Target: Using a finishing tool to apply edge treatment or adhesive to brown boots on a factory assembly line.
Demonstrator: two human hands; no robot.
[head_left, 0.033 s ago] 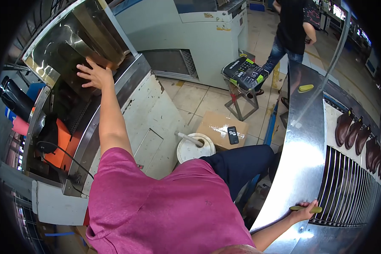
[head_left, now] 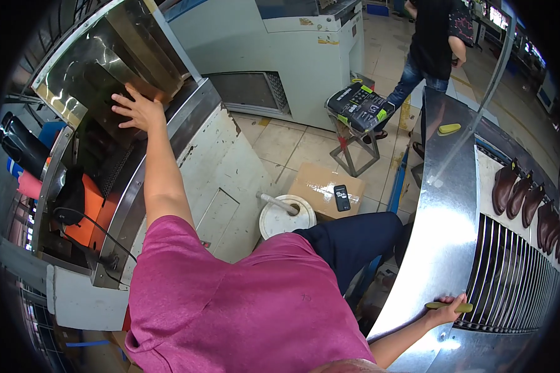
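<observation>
My left hand [head_left: 139, 112] is spread open at the tinted see-through panel [head_left: 84, 81] of the machine on the left. Its palm faces the panel; whether it presses on it is hard to tell. On the right, my right hand [head_left: 449, 309] is closed around a slim olive-green object [head_left: 465, 308], whose kind I cannot make out. That hand rests at the edge of a shiny metal counter [head_left: 438, 236], beside a rack of metal bars [head_left: 510, 280]. Several dark brown shoes [head_left: 505, 189] stand in a row beyond the bars.
A yellow-green oval piece [head_left: 449, 129] lies farther up the counter. Between the machines are a white bucket lid [head_left: 274, 221] with a pipe, a cardboard box [head_left: 311, 186] bearing a phone [head_left: 342, 198], and a stool with a black case [head_left: 359, 107]. Another person [head_left: 432, 43] stands behind.
</observation>
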